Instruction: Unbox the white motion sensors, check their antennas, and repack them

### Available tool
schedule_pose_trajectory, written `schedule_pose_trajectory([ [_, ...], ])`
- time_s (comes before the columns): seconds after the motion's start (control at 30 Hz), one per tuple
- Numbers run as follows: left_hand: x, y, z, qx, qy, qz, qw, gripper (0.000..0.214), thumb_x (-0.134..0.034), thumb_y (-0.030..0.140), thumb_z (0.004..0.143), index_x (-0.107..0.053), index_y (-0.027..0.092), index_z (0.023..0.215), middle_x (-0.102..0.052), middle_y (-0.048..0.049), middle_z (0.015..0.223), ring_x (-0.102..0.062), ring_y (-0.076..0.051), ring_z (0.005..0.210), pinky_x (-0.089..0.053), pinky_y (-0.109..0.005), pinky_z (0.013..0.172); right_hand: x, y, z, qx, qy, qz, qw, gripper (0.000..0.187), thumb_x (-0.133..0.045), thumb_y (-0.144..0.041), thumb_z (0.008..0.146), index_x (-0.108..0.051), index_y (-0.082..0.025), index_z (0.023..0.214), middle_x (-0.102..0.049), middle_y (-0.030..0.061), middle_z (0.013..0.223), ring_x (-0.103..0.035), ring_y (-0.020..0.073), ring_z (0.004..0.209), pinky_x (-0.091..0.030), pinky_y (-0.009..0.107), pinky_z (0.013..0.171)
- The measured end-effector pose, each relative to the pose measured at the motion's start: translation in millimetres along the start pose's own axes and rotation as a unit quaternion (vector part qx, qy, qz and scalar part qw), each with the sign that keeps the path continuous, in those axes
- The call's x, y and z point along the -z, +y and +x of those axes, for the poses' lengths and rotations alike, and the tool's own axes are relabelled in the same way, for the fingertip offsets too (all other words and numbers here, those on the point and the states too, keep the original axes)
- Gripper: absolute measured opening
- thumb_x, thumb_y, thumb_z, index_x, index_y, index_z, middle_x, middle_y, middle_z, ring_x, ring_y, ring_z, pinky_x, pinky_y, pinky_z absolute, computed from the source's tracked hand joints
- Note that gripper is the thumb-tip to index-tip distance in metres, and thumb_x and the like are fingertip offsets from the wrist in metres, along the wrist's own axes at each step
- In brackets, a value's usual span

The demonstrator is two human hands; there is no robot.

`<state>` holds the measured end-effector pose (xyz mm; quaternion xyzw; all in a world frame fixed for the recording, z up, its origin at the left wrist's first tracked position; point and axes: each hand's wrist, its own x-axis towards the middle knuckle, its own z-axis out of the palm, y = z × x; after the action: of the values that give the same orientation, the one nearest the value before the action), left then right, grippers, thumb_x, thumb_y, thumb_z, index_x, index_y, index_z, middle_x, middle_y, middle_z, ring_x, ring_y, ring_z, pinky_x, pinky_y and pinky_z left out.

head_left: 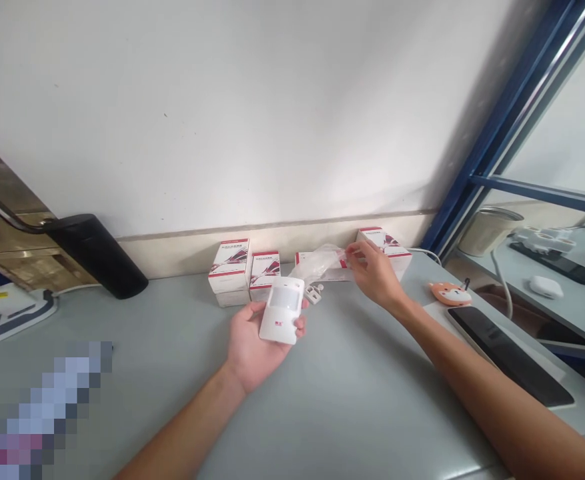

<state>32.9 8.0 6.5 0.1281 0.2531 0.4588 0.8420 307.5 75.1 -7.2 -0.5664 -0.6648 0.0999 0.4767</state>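
My left hand [257, 343] is wrapped around a white motion sensor [282, 310], held face up above the grey table. Farther back, my right hand [372, 270] pinches the edge of a clear plastic bag [319, 262], which stretches to the left of the fingertips. Just behind the sensor, a small white bracket [314, 294] lies on the table below the bag. Behind the right hand stands a white and red box [395, 247], partly covered by it.
Two boxes, a taller one [229, 270] and a shorter one [265, 270], stand against the wall. A black cylinder [99, 257] leans at left. On the right lie an orange animal-shaped item [451, 293] and a long black-topped device [509, 353], near a blue-framed mirror [462, 180].
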Motion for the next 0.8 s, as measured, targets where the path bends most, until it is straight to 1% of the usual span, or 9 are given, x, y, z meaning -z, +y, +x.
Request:
schedule_pose_trajectory([
  [0.13,-2.4,2.9,-1.3,-0.006,0.01,0.014,1.0,0.054,-0.051,0.022,0.087,-0.057,0.005,0.138,-0.072,-0.0239,0.106,-0.064,-0.024,0.068,-0.055,-0.039,0.064,1.7,-10.6,-2.2,-0.031,0.007,0.075,0.997,0.018,-0.057,-0.041,0.1,-0.063,-0.024,0.1,-0.067,0.009,0.112,-0.07,0.025,0.097,-0.056,0.042,0.085],
  [0.2,-2.8,5.5,-1.9,-0.013,0.001,0.019,1.0,0.053,-0.05,0.021,0.088,-0.058,0.006,0.138,-0.072,-0.0236,0.108,-0.064,-0.025,0.068,-0.054,-0.039,0.064,3.8,-15.6,-3.0,-0.042,0.005,0.102,0.994,0.018,-0.059,-0.042,0.099,-0.063,-0.024,0.101,-0.069,0.0092,0.11,-0.071,0.0254,0.097,-0.056,0.041,0.083],
  [0.3,-3.1,9.1,-3.3,-0.026,-0.035,0.039,0.998,0.051,-0.049,0.022,0.09,-0.059,0.009,0.138,-0.071,-0.0233,0.11,-0.064,-0.025,0.069,-0.052,-0.039,0.066,6.3,-19.5,-3.5,-0.061,0.006,0.133,0.989,0.02,-0.06,-0.045,0.099,-0.062,-0.025,0.102,-0.072,0.0086,0.106,-0.072,0.0261,0.094,-0.054,0.036,0.071],
  [0.4,-4.4,10.9,-5.3,-0.025,-0.08,0.081,0.993,0.053,-0.049,0.025,0.09,-0.059,0.01,0.14,-0.071,-0.0223,0.105,-0.063,-0.026,0.068,-0.05,-0.04,0.068,6.8,-19.7,-3.6,-0.091,0.004,0.161,0.983,0.024,-0.061,-0.049,0.098,-0.061,-0.025,0.101,-0.073,0.0067,0.097,-0.072,0.0255,0.087,-0.049,0.031,0.06],
  [0.5,-5.5,11.1,-6.9,-0.015,-0.111,0.12,0.986,0.059,-0.049,0.027,0.089,-0.055,0.011,0.146,-0.071,-0.0209,0.102,-0.062,-0.026,0.064,-0.048,-0.04,0.069,6.0,-18.6,-3.9,-0.106,0.0,0.178,0.978,0.029,-0.062,-0.053,0.096,-0.061,-0.025,0.1,-0.074,0.006,0.092,-0.072,0.0252,0.083,-0.046,0.029,0.055],
  [0.63,-6.1,11.7,-8.1,-0.013,-0.124,0.142,0.982,0.066,-0.048,0.028,0.089,-0.049,0.014,0.153,-0.072,-0.0196,0.103,-0.062,-0.026,0.064,-0.046,-0.04,0.07,5.7,-15.2,-2.8,-0.11,0.009,0.186,0.976,0.033,-0.064,-0.056,0.094,-0.062,-0.024,0.102,-0.076,0.0074,0.092,-0.072,0.0256,0.083,-0.045,0.029,0.054],
  [0.8,-7.4,14.6,-9.4,-0.019,-0.118,0.159,0.98,0.069,-0.047,0.029,0.089,-0.045,0.018,0.157,-0.072,-0.0176,0.102,-0.062,-0.025,0.063,-0.045,-0.039,0.071,6.6,-10.4,0.2,-0.128,0.02,0.188,0.973,0.033,-0.064,-0.057,0.093,-0.062,-0.024,0.1,-0.077,0.0072,0.094,-0.072,0.0251,0.084,-0.046,0.029,0.056],
])
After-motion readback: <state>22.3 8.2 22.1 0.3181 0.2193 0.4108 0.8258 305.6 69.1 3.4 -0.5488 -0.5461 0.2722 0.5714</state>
